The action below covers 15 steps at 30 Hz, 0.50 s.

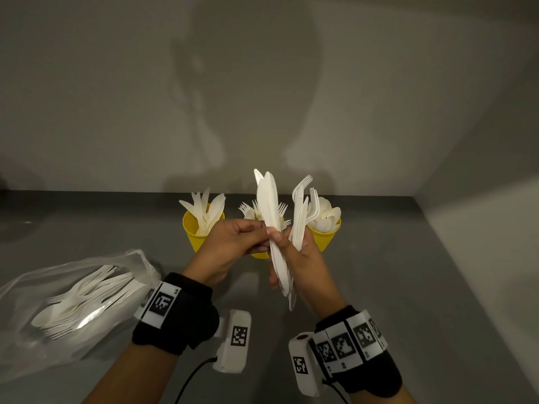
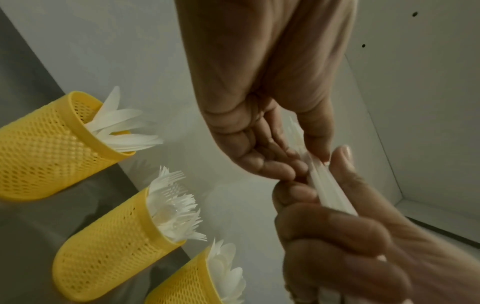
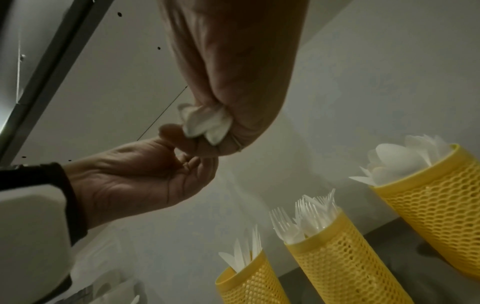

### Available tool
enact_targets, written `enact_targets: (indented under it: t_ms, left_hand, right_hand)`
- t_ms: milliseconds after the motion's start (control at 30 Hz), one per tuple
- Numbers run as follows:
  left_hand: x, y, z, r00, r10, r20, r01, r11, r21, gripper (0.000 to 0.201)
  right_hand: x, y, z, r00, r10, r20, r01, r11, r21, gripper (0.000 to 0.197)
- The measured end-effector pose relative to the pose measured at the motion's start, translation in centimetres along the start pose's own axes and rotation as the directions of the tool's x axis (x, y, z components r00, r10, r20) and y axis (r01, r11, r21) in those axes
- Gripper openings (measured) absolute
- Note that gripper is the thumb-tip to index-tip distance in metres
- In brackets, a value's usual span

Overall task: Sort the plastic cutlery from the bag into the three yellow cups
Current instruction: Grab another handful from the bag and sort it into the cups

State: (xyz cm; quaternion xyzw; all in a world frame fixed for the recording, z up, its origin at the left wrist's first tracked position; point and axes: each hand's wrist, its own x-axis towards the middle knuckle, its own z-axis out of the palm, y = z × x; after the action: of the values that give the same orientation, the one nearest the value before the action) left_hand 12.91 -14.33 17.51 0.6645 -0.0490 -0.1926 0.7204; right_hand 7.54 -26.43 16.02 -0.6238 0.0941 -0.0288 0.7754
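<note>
Partly masked by both hands, the middle yellow mesh plastic cup (image 1: 259,255) shows only its base and fork tines in the head view; the wrist views reveal it whole (image 2: 109,253), filled with forks. Above the grey desk (image 1: 393,258), the right hand (image 1: 303,258) curls around a bundle of white plastic cutlery (image 1: 271,223), mostly knives with a few forks, its long axis near upright, blades and tines pointing up toward the wall, handles dropping below the palm. The left hand (image 1: 233,243) pinches the bundle's near edge with thumb and fingertips; which piece it has hold of cannot be told. From the right wrist camera only the handle ends (image 3: 205,123) poke out of the fist. The left yellow mesh cup (image 1: 199,234) holds knives, the right yellow mesh cup (image 1: 325,236) spoons. The clear plastic bag (image 1: 58,310) lies on the desk at left, more white cutlery inside, its lower edge cut off by the frame.
</note>
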Motion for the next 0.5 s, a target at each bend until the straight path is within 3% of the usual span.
enact_targets:
  t_ms: [233, 300, 433, 500]
  left_hand:
    - [0.0, -0.4, -0.1, 0.998, 0.026, 0.054, -0.027, 0.999, 0.017, 0.021]
    - [0.0, -0.4, -0.2, 0.998, 0.046, 0.037, -0.047, 0.999, 0.023, 0.015]
    - [0.9, -0.4, -1.4, 0.990, 0.085, -0.112, -0.086, 0.996, -0.012, 0.011]
    - [1.8, -0.3, -2.8, 0.967, 0.127, -0.221, -0.128, 0.992, 0.009, 0.011]
  right_hand:
    - [0.1, 0.6, 0.0, 0.999, -0.031, -0.010, 0.032, 0.999, 0.019, 0.053]
    - [0.3, 0.8, 0.1, 0.999, -0.048, -0.019, 0.049, 0.998, 0.029, 0.050]
    - [1.2, 1.7, -0.3, 0.995, -0.008, -0.100, 0.018, 0.995, 0.097, 0.028]
    - [1.5, 2.1, -0.8, 0.992, -0.004, -0.129, 0.010, 0.999, 0.042, 0.025]
